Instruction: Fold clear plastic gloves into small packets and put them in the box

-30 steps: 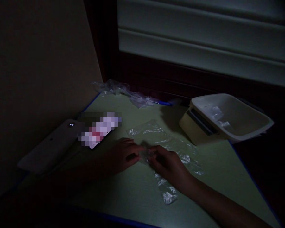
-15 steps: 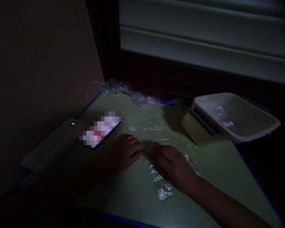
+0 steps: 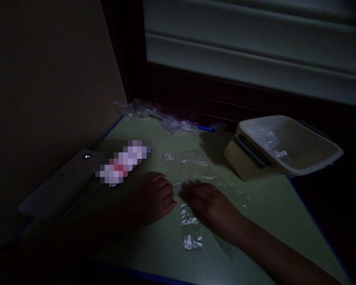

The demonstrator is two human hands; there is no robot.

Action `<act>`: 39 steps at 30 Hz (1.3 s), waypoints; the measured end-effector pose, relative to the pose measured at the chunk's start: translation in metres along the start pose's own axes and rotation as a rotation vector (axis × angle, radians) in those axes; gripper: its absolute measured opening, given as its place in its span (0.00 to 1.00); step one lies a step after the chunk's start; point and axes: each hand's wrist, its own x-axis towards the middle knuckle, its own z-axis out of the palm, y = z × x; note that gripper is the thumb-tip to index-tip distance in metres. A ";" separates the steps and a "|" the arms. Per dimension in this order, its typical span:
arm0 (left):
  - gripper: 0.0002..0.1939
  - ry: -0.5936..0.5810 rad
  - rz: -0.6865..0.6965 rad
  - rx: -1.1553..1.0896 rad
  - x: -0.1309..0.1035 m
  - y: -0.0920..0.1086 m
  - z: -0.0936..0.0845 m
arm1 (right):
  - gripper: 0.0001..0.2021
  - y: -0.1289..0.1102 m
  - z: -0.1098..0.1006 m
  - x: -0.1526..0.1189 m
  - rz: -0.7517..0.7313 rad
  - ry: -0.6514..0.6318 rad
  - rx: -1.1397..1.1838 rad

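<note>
Clear plastic film (image 3: 185,163) lies flat and crinkled around the middle of the green table (image 3: 142,249), with a narrow strip (image 3: 191,237) on the near side. Over the film is the right hand (image 3: 209,204), its fingers extended close together; whether they pinch anything, I cannot tell. Just left, the left hand (image 3: 158,198) is loosely curled, any hold hidden. Far right, an open tub (image 3: 235,166) contains crumpled plastic (image 3: 268,140); a pale phone (image 3: 59,184) lies at the left
</note>
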 end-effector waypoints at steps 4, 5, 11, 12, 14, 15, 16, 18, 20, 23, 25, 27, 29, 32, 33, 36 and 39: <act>0.08 -0.025 0.006 -0.026 0.000 -0.007 -0.002 | 0.15 0.001 -0.009 -0.001 0.079 -0.020 0.166; 0.08 -0.021 0.005 -0.022 0.000 -0.007 -0.002 | 0.14 0.002 -0.012 -0.001 0.093 -0.012 0.192; 0.09 0.079 0.085 -0.057 0.000 -0.003 -0.002 | 0.10 -0.003 -0.029 -0.005 0.000 -0.026 0.166; 0.10 0.082 0.100 -0.085 0.000 -0.002 -0.001 | 0.09 -0.006 -0.031 -0.007 -0.036 -0.048 0.153; 0.11 0.067 0.115 -0.132 -0.001 0.000 0.000 | 0.08 -0.015 -0.032 -0.012 -0.093 -0.080 0.131; 0.11 0.060 0.119 -0.144 -0.002 0.001 0.001 | 0.07 -0.019 -0.032 -0.014 -0.111 -0.089 0.125; 0.11 0.053 0.122 -0.148 -0.002 0.001 0.001 | 0.06 -0.024 -0.031 -0.017 -0.126 -0.093 0.121; 0.12 0.053 0.132 -0.146 -0.003 0.002 0.002 | 0.08 -0.031 -0.029 -0.021 -0.159 -0.088 0.105; 0.12 0.060 0.138 -0.149 -0.003 0.001 0.002 | 0.10 -0.035 -0.026 -0.024 -0.189 -0.071 0.072; 0.12 0.077 0.139 -0.148 -0.002 0.001 0.002 | 0.07 -0.037 -0.020 -0.026 -0.208 -0.018 0.018; 0.12 0.087 0.137 -0.139 -0.002 0.001 0.002 | 0.07 -0.037 -0.016 -0.026 -0.224 0.013 -0.007; 0.11 0.086 0.136 -0.134 -0.002 0.001 0.002 | 0.07 -0.037 -0.015 -0.025 -0.220 0.025 0.003; 0.11 0.076 0.140 -0.131 -0.003 0.001 0.003 | 0.08 -0.037 -0.017 -0.023 -0.158 0.022 0.080; 0.11 0.062 0.147 -0.133 -0.003 0.000 0.004 | 0.10 -0.035 -0.024 -0.018 0.000 -0.021 0.288; 0.11 0.069 0.144 -0.138 -0.003 0.000 0.005 | 0.10 -0.033 -0.026 -0.016 0.059 -0.033 0.370; 0.10 0.088 0.130 -0.143 -0.004 0.000 0.006 | 0.09 -0.024 -0.029 -0.010 0.242 -0.005 0.598; 0.11 0.089 0.129 -0.127 -0.003 0.001 0.005 | 0.08 -0.012 -0.026 -0.004 0.393 0.048 0.699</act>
